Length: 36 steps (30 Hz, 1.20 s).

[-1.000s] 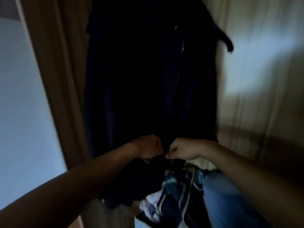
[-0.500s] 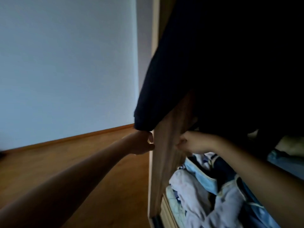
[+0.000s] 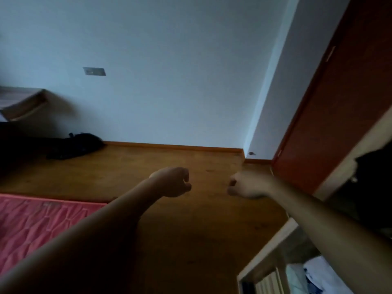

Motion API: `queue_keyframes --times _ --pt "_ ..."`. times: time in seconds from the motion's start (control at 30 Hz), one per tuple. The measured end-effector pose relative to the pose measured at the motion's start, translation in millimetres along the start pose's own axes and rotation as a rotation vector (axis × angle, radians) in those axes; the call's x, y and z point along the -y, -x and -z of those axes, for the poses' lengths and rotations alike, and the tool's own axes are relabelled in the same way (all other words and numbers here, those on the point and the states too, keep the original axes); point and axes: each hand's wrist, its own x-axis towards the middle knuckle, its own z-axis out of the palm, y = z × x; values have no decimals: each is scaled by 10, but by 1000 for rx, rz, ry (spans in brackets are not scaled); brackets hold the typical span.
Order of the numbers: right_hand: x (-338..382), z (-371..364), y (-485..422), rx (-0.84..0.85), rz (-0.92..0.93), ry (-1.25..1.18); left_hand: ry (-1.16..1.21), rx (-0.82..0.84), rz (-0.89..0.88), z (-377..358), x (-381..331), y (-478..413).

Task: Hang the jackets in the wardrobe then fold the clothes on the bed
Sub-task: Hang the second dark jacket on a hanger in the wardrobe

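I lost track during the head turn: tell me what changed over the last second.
Both hands let go of the dark jacket, which stays hanging in the wardrobe. The left hand and right hand are now curled, empty, over the wooden floor; the view swung left.

The left hand (image 3: 172, 183) and right hand (image 3: 248, 186) are bare, and so are both arms (image 3: 95, 236) (a bit blurry).

Dim room, motion blur, wide-angle edge distortion
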Motion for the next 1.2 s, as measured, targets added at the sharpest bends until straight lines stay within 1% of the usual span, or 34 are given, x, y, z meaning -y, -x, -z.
queue_keyframes --times 0.27,0.37,0.47,0.63,0.83,0.93,1.07,1.2 --pt "1309 163 -1625 60 160 101 -10 14 217 307 1737 -362" --pt "1598 261 -2125 91 201 100 4 30 291 415 2215 -521" --pt "1730 384 -2588 115 242 102 55 48 356 473 2595 -746" --pt "1849 648 -3478 155 325 165 148 71 459 511 3028 -1247" --pt "1871 1188 -4723 85 502 203 269 -13 631 681 3227 -2011" --pt "1919 1491 -5231 104 567 272 307 -32 720 840 3257 -2328" --pt "2184 1791 -5832 95 670 360 365 -93 814 1006 3445 -2614" --pt "2641 1943 -6372 103 776 417 381 -142 892 1149 3821 -2838"
